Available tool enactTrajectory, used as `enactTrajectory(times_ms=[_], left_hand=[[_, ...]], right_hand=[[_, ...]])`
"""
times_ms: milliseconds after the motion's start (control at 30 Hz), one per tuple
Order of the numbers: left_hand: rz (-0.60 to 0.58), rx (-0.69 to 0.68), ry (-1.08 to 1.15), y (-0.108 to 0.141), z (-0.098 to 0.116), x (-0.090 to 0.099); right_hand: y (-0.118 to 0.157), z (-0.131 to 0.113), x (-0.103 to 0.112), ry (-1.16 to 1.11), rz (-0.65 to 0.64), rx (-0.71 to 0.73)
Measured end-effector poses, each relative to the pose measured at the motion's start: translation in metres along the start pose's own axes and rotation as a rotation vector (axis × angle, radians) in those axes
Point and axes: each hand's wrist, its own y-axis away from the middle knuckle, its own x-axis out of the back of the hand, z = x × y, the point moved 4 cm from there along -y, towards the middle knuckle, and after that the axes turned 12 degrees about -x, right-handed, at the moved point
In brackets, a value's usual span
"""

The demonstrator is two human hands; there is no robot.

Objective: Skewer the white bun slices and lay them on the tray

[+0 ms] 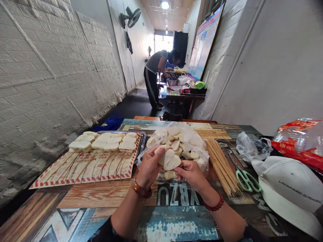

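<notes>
My left hand (150, 168) is closed on pale, oval bread slices, its thumb lying along them. From the other side my right hand (191, 173) pinches the edge of the front bread slice (172, 160) between thumb and fingers. Just behind both hands sits a clear plastic bag (198, 141), open and full of loose slices. To the left, a metal tray (142, 139) lined with printed paper (108, 168) carries rows of skewered slices (104, 143), their sticks pointing towards me. A bundle of bamboo skewers (222, 164) lies to the right of the bag.
Green-handled scissors (248, 180) and a white cap (290, 191) lie at the right, near a crumpled plastic bag (252, 146) and red-and-clear packaging (297, 144). Blue cloth (109, 123) rests at the far left. A person (156, 72) bends over another table (185, 95) beyond.
</notes>
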Motion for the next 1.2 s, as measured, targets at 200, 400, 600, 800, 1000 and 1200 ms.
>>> enactTrajectory(times_ms=[200, 400, 600, 800, 1000, 1200], left_hand=[[-0.007, 0.035, -0.013, 0.002, -0.002, -0.004], [-0.008, 0.059, -0.006, 0.002, -0.005, -0.004], [0.012, 0.07, 0.114, 0.002, 0.0, -0.005], [-0.114, 0.175, 0.128, 0.009, -0.01, -0.016], [-0.013, 0.053, 0.142, -0.001, -0.008, -0.005], [0.014, 0.031, 0.17, -0.006, -0.007, -0.001]], right_hand=[[0.002, 0.0, -0.003, -0.023, 0.024, -0.042], [0.003, -0.002, -0.003, -0.031, 0.029, -0.04], [0.002, -0.002, 0.002, -0.006, 0.04, 0.032], [0.002, -0.003, 0.005, -0.008, 0.083, 0.047], [0.01, -0.001, 0.007, 0.104, 0.035, 0.007], [0.009, 0.003, 0.007, 0.154, 0.036, -0.018]])
